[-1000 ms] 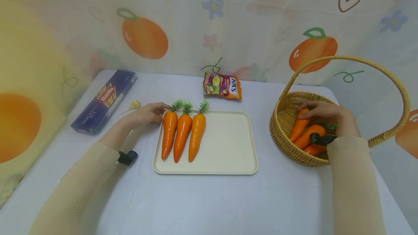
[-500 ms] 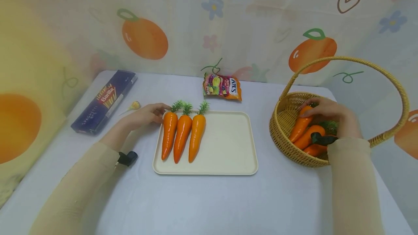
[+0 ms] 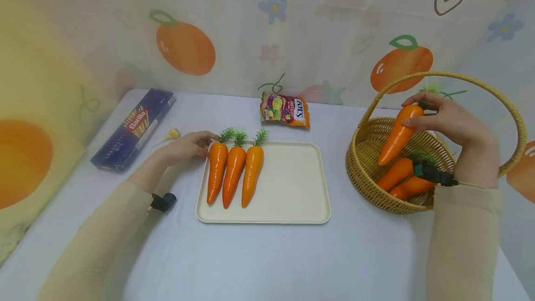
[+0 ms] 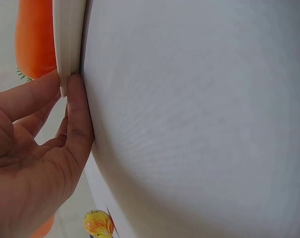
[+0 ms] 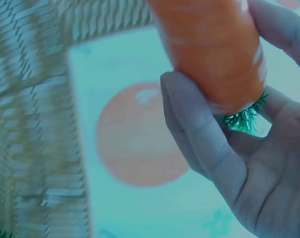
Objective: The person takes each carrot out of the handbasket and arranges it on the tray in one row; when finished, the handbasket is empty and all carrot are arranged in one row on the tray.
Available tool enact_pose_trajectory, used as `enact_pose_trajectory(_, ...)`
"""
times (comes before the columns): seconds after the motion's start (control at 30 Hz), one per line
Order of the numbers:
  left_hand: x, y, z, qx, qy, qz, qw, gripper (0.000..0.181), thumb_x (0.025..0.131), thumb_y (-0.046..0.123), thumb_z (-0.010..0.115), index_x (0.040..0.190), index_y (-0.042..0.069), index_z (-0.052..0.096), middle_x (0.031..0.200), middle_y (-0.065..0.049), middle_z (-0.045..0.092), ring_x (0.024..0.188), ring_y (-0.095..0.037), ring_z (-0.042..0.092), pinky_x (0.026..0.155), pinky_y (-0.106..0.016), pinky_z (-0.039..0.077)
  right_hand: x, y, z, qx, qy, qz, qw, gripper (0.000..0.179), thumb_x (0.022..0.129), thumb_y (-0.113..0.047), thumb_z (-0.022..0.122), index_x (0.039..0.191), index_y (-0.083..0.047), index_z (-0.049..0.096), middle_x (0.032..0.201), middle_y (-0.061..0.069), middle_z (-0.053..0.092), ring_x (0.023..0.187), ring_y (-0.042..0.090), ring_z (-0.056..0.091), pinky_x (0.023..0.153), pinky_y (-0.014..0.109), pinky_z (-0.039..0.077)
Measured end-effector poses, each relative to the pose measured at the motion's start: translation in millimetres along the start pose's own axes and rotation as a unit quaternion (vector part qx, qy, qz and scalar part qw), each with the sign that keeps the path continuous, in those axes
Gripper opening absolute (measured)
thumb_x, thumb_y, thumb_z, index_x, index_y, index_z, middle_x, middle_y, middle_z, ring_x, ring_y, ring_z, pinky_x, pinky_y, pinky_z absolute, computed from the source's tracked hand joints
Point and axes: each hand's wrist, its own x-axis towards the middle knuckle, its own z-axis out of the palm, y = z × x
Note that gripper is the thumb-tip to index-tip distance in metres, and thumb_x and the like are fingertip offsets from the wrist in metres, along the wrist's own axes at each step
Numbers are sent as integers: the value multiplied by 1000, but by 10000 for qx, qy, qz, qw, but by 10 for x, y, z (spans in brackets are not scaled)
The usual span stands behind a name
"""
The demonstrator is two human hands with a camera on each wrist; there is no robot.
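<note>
My right hand (image 3: 453,117) grips a carrot (image 3: 400,134) near its leafy top, tilted with its tip pointing down over the wicker basket (image 3: 358,181). In the right wrist view, fingers and thumb wrap the thick end of that carrot (image 5: 214,54), by its green leaves. Two more carrots lie low in the basket, one of them the front carrot (image 3: 411,188). On the left, my left hand (image 3: 184,147) pinches the rim of the cream tray (image 3: 292,185), as the left wrist view shows at the tray edge (image 4: 69,44). Three carrots lie side by side on the tray, including the middle carrot (image 3: 234,175).
A blue spaghetti box (image 3: 133,129) lies at the far left, beside a small yellow wrapped lollipop (image 3: 172,134). Behind the tray rests a candy bag (image 3: 285,110). The basket's tall handle (image 3: 459,77) arches over the right side. A patterned curtain (image 3: 317,27) hangs behind the table.
My right hand has risen from inside the basket, lifting a carrot and shifting slightly right. The left hand, the tray and its three carrots have stayed in place.
</note>
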Motion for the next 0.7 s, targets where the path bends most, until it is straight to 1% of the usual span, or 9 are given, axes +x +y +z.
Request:
enact_pose_trajectory(0.03,0,-1,-4,18,1,0,10000,56,91,8,54,146,10,43,140,-22,48,117,-32,49,101,-41,45,-11,-59,4,5,33,-120,9999,42,94,-32,65,132,-22,49,112,-8,56,88,8,65,78,16,49)
enact_pose_trajectory(0.13,3,-3,-13,47,-5,0,10000,56,92,8,54,146,10,43,141,-22,48,117,-32,49,101,-41,46,-21,-243,43,245,17,-488,9985,40,94,-24,65,131,-17,50,111,-7,58,88,8,66,78,16,51)
enact_pose_trajectory(0.23,13,-3,-12,22,-8,33,10000,56,91,8,54,146,11,43,141,-21,49,117,-31,49,100,-40,46,-38,-412,88,402,-92,-664,9969,40,94,-21,65,130,-16,50,113,-4,57,89,9,66,77,18,53)
enact_pose_trajectory(0.4,22,-9,-4,22,-12,52,10000,56,91,9,55,146,10,44,139,-21,50,116,-30,49,98,-37,45,-49,-642,208,541,-264,-588,9964,39,93,-21,67,128,-16,52,114,-3,57,92,11,64,77,22,54)
enact_pose_trajectory(0.47,17,-10,-3,27,-16,30,10000,56,91,9,54,146,10,43,139,-21,50,117,-30,49,98,-36,45,-47,-727,273,420,-281,-505,9974,39,92,-25,69,127,-19,53,114,-5,58,94,11,62,79,22,51)
enact_pose_trajectory(0.57,5,-3,1,-14,-18,-10,10000,56,91,8,54,146,10,43,139,-21,49,117,-30,48,97,-36,44,-38,-853,381,211,-331,-474,9981,39,89,-31,71,125,-24,55,114,-4,61,97,13,62,81,23,50)
enact_pose_trajectory(0.63,1,-1,3,-30,-11,-19,10000,56,91,8,54,146,10,43,138,-20,49,117,-31,48,98,-36,44,-28,-933,457,174,-381,-433,9982,41,88,-34,72,124,-27,56,115,-3,60,96,15,61,81,25,49)
enact_pose_trajectory(0.7,-4,2,6,-29,-21,31,10000,56,91,8,54,146,9,43,138,-22,48,117,-32,47,97,-36,44,-1,-1000,544,290,-408,-487,9976,42,87,-32,74,124,-25,57,110,1,63,93,17,63,80,26,50)
